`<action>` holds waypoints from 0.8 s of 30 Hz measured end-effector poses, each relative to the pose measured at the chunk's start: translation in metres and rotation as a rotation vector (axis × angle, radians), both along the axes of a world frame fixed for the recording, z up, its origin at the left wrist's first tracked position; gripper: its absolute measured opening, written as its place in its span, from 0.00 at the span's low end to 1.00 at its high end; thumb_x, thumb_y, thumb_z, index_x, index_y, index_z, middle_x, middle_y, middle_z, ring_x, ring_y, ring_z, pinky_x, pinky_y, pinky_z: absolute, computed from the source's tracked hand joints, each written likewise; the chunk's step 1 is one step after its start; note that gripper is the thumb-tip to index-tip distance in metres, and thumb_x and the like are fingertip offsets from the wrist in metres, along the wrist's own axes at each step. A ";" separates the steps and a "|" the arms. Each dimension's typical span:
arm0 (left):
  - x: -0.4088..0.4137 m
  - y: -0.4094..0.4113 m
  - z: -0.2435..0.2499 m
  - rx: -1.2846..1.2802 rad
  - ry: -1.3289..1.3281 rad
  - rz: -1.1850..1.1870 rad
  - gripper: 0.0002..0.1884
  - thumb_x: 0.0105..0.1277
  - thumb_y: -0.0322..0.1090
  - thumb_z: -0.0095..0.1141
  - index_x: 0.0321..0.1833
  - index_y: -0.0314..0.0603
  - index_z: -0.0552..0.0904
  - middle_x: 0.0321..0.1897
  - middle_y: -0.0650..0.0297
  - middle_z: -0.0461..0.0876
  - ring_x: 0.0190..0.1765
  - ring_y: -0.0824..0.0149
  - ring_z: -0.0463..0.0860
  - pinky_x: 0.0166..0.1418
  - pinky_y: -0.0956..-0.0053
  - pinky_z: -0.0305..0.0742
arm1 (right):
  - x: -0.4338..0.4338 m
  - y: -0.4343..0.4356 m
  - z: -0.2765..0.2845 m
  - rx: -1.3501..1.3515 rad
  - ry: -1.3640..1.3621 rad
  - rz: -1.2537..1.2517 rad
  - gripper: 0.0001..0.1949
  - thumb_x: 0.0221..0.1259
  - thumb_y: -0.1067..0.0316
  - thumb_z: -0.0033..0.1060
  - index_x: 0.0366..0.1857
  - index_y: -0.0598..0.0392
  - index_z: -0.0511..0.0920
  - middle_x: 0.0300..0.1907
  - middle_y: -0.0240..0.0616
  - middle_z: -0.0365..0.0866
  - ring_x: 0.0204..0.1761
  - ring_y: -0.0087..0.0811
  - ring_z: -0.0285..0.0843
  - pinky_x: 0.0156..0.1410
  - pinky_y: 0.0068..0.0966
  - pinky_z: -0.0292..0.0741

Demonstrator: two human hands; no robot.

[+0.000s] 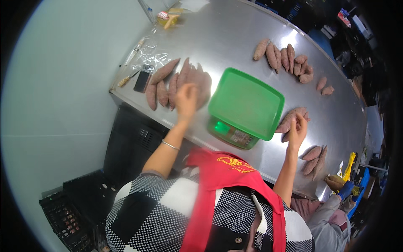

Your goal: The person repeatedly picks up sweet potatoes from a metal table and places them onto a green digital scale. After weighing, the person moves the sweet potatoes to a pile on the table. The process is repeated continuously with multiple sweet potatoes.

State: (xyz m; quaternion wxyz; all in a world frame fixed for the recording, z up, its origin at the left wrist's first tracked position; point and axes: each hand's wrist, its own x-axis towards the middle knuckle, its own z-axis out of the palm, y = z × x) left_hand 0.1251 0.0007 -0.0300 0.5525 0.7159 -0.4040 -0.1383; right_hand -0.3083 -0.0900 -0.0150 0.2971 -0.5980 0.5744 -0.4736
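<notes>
Before me a green weighing scale with a bare green tray and a lit display stands on a steel table. To its left, my left hand is blurred over a row of sweet potatoes; whether it grips one cannot be told. On the scale's right side, my right hand is at a small pile of sweet potatoes, thumb and fingers bent close over them; a firm hold is not plain. A further group of sweet potatoes lies beyond the scale, and a few more sweet potatoes lie at the near right.
A dark phone, clear plastic film and a roll of tape with a brush lie at the table's left. A black crate stands below. At right, a co-worker's blue-gloved hand is near a brownish-yellow object.
</notes>
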 end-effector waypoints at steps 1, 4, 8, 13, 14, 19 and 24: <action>0.034 0.003 -0.002 0.063 -0.127 0.058 0.10 0.71 0.33 0.61 0.48 0.33 0.86 0.42 0.52 0.87 0.46 0.53 0.85 0.54 0.62 0.78 | 0.031 0.005 0.010 0.001 -0.008 0.057 0.15 0.73 0.65 0.64 0.60 0.54 0.81 0.56 0.35 0.81 0.58 0.30 0.79 0.61 0.29 0.76; 0.123 -0.001 -0.024 0.247 -0.565 0.152 0.23 0.64 0.34 0.69 0.60 0.34 0.80 0.55 0.47 0.82 0.61 0.45 0.77 0.68 0.55 0.72 | 0.100 0.019 0.034 -0.026 0.144 0.176 0.14 0.69 0.68 0.64 0.56 0.56 0.82 0.54 0.39 0.82 0.56 0.34 0.80 0.59 0.32 0.77; 0.197 -0.021 -0.060 0.304 -0.795 -0.035 0.35 0.59 0.33 0.73 0.70 0.33 0.73 0.57 0.45 0.80 0.62 0.41 0.75 0.69 0.52 0.71 | 0.164 0.038 0.055 -0.012 0.135 0.281 0.12 0.68 0.70 0.64 0.53 0.56 0.83 0.53 0.40 0.83 0.55 0.36 0.82 0.59 0.34 0.78; 0.212 -0.042 -0.068 0.367 -0.505 -0.036 0.35 0.58 0.32 0.73 0.70 0.31 0.74 0.61 0.41 0.80 0.65 0.41 0.76 0.72 0.54 0.70 | 0.206 0.054 0.060 0.072 0.069 0.397 0.13 0.68 0.70 0.65 0.54 0.57 0.83 0.53 0.40 0.84 0.55 0.34 0.83 0.60 0.32 0.78; 0.196 -0.042 -0.062 0.301 -0.424 0.020 0.35 0.59 0.31 0.72 0.70 0.31 0.74 0.61 0.41 0.80 0.65 0.41 0.77 0.71 0.54 0.71 | 0.212 0.055 0.060 0.104 0.030 0.425 0.13 0.69 0.70 0.65 0.55 0.57 0.83 0.53 0.40 0.85 0.56 0.34 0.83 0.61 0.32 0.78; 0.044 -0.023 0.022 -0.034 0.018 -0.285 0.30 0.69 0.35 0.65 0.72 0.34 0.75 0.63 0.44 0.81 0.66 0.56 0.80 0.66 0.61 0.77 | 0.244 0.067 0.067 0.419 -0.513 0.472 0.26 0.74 0.63 0.65 0.71 0.57 0.72 0.62 0.42 0.80 0.65 0.34 0.77 0.70 0.32 0.72; 0.010 -0.013 0.046 -0.065 0.006 -0.491 0.24 0.72 0.35 0.63 0.69 0.34 0.77 0.64 0.47 0.81 0.66 0.56 0.81 0.69 0.63 0.75 | 0.213 0.051 0.043 0.472 -0.913 0.240 0.25 0.73 0.59 0.67 0.68 0.57 0.72 0.58 0.39 0.82 0.59 0.33 0.81 0.65 0.33 0.76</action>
